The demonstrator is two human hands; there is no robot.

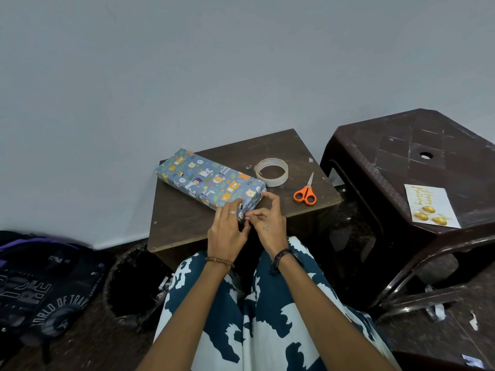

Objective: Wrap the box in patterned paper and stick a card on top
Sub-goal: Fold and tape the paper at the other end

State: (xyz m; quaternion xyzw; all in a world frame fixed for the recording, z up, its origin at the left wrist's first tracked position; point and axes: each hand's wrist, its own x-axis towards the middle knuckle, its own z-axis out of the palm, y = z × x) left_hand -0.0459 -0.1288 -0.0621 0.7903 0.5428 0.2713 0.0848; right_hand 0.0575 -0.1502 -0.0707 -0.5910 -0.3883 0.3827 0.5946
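On dark tabletop [187, 223]: wrapped box [209, 180] in blue animal-print paper, lying diagonal. Left hand [227, 226] flat on near end, fingers straight; right hand [265, 218] pinching paper there. Tape roll [272, 172], orange scissors [306, 191] beside. Card [430, 206] on plastic stool [417, 156], right.

Both forearms reach forward from the bottom of the view and converge near the middle, bare to the wrists. The left hand [227, 228] lies back-up with its fingers extended forward and a ring on one finger; a beaded bracelet circles its wrist. The right hand [267, 220] sits just beside it, the two touching at the thumbs. Its thumb and forefinger are curled together in a pinch, and the other fingers arch upward, bent at the knuckles. A dark cord band wraps the right wrist. What the pinch holds is too small to tell.
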